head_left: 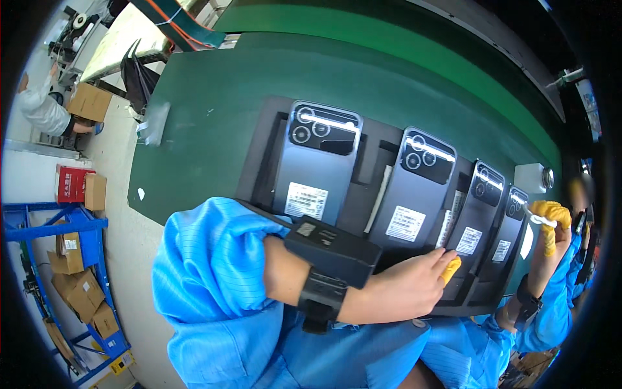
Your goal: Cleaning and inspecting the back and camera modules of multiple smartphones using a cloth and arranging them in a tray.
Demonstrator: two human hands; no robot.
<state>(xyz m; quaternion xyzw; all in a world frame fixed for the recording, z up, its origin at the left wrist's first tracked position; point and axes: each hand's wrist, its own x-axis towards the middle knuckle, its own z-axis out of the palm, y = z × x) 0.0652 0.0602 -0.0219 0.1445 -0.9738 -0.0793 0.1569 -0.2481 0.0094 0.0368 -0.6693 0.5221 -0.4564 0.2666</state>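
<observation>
Four dark blue-grey phones lie back up in a row in a black foam tray (256,146): a first phone (322,172) at left, a second phone (420,185), a third phone (476,217) and a fourth phone (507,227). Each bears a white label on its lower half. My left hand (405,288), with a yellow finger cot, rests at the lower end of the third phone, its fingers stretched out. My right hand (556,227), wearing yellow finger cots, is raised beyond the fourth phone and pinches a thin, crumpled white strip (543,220).
The tray lies on a green worktable (201,110). A small white device (533,177) stands at the far right. At left are a blue rack (97,243) with cartons, a red box (70,184), and a person (42,110) near a carton (89,102).
</observation>
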